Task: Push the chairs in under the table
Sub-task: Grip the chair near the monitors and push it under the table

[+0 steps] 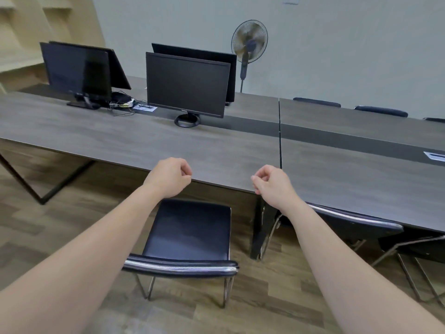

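A black chair (190, 230) with a chrome-edged backrest stands in front of the long grey table (134, 145), its seat pulled out with only the front edge near the tabletop. My left hand (172, 175) hovers above the chair's front, fingers curled shut and holding nothing. My right hand (271, 180) is held level with it, to the right, also curled shut and empty. A second black chair (356, 222) sits under a second grey table (361, 174) on the right, with only its backrest showing. Neither hand touches a chair.
Several dark monitors (187, 85) and a cable bundle (122, 102) stand on the left table. A pedestal fan (249, 44) stands by the far wall. More chair backs (380, 110) show beyond the right table. Another chair frame (419, 261) is at the right. Wood floor lies around the chair.
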Tool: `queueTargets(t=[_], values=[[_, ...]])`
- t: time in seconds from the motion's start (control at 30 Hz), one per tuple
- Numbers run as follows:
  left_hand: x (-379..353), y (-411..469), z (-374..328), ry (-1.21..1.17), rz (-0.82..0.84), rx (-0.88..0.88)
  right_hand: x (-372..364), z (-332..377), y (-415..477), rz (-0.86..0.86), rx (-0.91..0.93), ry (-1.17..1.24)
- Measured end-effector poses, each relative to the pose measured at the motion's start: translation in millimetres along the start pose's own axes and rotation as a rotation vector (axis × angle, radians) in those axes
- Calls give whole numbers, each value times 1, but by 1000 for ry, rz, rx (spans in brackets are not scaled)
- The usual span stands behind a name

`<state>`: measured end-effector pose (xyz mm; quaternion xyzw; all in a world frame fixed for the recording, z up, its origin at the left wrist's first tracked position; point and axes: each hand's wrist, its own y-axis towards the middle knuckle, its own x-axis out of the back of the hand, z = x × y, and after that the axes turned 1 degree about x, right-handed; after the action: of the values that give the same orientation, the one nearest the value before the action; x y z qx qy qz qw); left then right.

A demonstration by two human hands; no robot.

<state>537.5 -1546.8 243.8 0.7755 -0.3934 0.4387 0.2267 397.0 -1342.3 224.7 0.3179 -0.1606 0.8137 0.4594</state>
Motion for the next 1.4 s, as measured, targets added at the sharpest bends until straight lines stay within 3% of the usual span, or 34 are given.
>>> queueTargets(t=[0.17, 0.37, 0.47, 0.63, 0.73, 0.9, 1.03, 1.4], values=[[5, 11, 43, 10, 47, 10, -35, 22, 3, -7, -27, -61], [-9, 26, 113, 85, 217, -18, -95, 19, 3, 27, -172, -109], [-29, 24, 154, 125, 330, -10, -129, 1, -7, 76, -239, -166], [-76, 2, 219, 257, 685, 13, -183, -36, -32, 247, -355, -297], [-104, -9, 255, 365, 775, 23, -209, -56, -38, 369, -413, -392], [-133, -19, 292, 575, 710, -89, -239, -77, -54, 523, -374, -704], [-146, -23, 307, 597, 619, -138, -256, -93, -65, 524, -276, -888], [-168, -28, 320, 607, 369, -177, -267, -122, -67, 373, -229, -929]])
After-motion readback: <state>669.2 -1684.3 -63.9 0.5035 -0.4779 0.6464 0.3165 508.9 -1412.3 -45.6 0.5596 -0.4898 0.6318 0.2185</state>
